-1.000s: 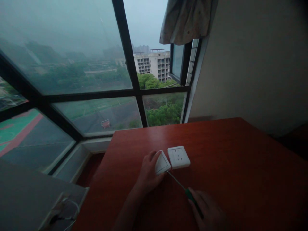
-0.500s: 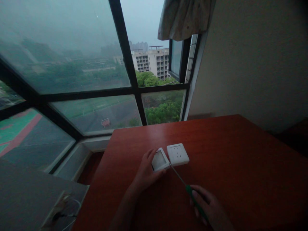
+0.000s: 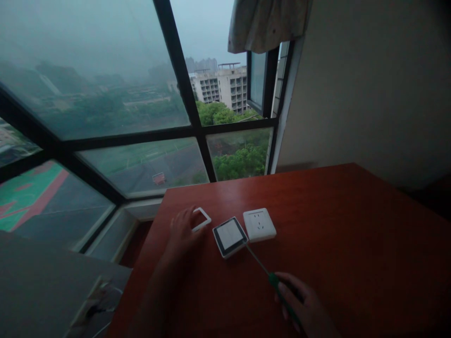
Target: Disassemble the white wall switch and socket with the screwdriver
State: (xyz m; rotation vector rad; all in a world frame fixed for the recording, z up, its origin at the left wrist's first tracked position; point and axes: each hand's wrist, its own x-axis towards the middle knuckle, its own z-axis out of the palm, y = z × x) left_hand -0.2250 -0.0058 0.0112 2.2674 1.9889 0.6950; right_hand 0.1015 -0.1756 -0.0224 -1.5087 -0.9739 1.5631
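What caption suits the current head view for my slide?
Left hand holds a white frame beside the opened switch; right hand steadies a green-handled screwdriver.

We see smooth white plastic on the socket plate (image 3: 260, 225), reddish wood with a soft gloss on the table (image 3: 317, 225), and wrinkled cloth in the far curtain (image 3: 268, 26).

A hand could pass over the broad table (image 3: 352, 234) right of the socket (image 3: 260, 225) or behind it. The screwdriver (image 3: 273, 280) slants across the near approach to the switch (image 3: 230, 237); left, the frame (image 3: 207, 221) and left hand (image 3: 183, 228) block, leaving a narrow gap.
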